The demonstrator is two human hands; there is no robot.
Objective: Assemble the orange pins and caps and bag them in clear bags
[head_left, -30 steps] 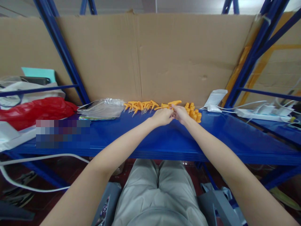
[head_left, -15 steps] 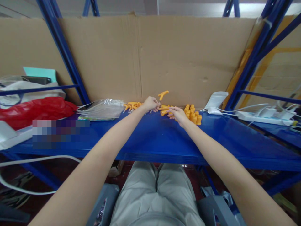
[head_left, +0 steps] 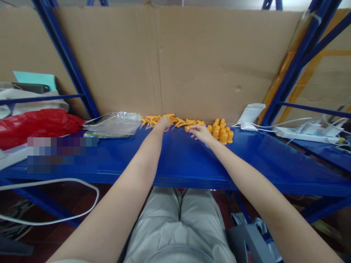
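Observation:
My left hand point(head_left: 164, 123) reaches down into a row of orange Y-shaped pieces point(head_left: 150, 119) with small metal chains at the back of the blue table. Its fingers are mostly hidden and blurred, so its grip does not show. My right hand point(head_left: 201, 133) has its thumb and index finger on an orange tube-shaped piece point(head_left: 187, 129), round end facing left, while the other fingers are loosely spread. Between the hands lies a single orange Y-shaped piece point(head_left: 180, 122). Several upright orange pieces point(head_left: 223, 134) stand grouped right of my right hand.
Clear plastic bags point(head_left: 113, 125) lie left of the orange pieces, near a red plastic bag point(head_left: 41, 126). On the right are a white packet point(head_left: 251, 116) and a power strip point(head_left: 307, 134) with cables. A cardboard sheet point(head_left: 205, 62) walls off the back of the blue table point(head_left: 189, 160).
My left hand has moved left and no longer holds up the Y-shaped piece with its chain. The right hand has shifted slightly left with the tube-shaped piece. The view has tilted a little.

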